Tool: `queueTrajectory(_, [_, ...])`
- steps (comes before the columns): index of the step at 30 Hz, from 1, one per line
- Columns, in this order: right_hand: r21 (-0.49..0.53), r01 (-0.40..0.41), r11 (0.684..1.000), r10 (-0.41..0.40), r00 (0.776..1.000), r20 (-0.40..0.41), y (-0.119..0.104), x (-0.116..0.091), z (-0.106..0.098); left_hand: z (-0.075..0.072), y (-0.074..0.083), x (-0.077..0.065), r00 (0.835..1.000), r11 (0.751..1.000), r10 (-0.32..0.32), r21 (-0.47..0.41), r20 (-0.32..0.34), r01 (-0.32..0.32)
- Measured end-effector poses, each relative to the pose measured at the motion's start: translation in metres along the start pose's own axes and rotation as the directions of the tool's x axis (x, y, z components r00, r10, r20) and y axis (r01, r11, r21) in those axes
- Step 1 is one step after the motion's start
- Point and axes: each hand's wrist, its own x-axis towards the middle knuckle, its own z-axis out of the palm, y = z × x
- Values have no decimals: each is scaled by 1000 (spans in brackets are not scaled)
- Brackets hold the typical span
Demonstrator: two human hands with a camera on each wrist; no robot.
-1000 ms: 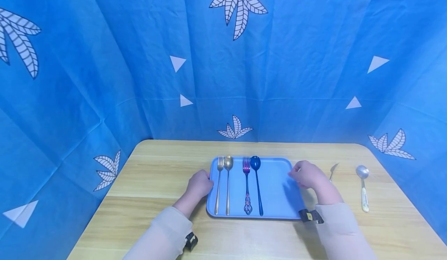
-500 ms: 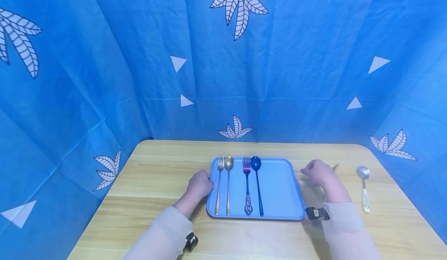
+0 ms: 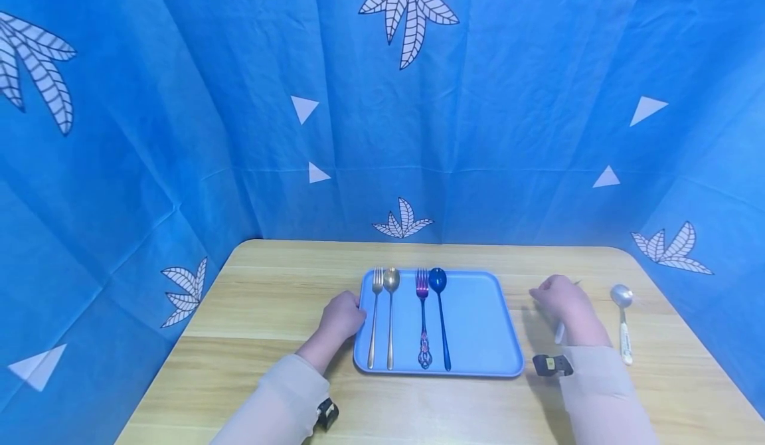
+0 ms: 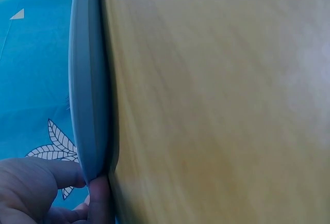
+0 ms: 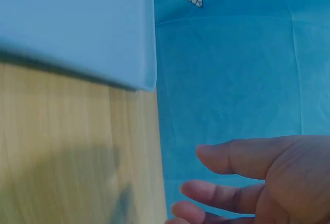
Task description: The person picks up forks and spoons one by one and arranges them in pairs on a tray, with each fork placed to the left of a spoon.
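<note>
My left hand [image 3: 342,315] pinches the left rim of a blue tray [image 3: 481,329]; the left wrist view shows thumb and finger on the tray's edge [image 4: 90,105]. On the tray lie a gold fork [image 3: 374,315], a gold spoon [image 3: 391,282], a purple fork with an ornate dark handle [image 3: 422,285] and a dark blue spoon [image 3: 438,280]. Right of the tray hovers my right hand [image 3: 564,302], apart from it, holding nothing, its fingers [image 5: 221,157] loosely extended. Partly hidden under this hand is a utensil with a pale handle [image 3: 560,333] and a thin pointed silver end.
A silver spoon with a patterned white handle [image 3: 624,339] lies on the wooden table [image 3: 269,285], near its right side. Blue cloth [image 3: 508,99] with leaf prints hangs behind the table and along both sides.
My right hand has moved off the tray's right side, rightward to above the pale-handled utensil. My left hand, the tray and its cutlery have stayed put.
</note>
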Motion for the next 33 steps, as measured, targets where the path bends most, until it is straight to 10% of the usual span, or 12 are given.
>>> queueTrajectory(33, [-70,-72,995,69,997,-43,46,8,-4,0,0,1,1000,1000,-5,2,8,4])
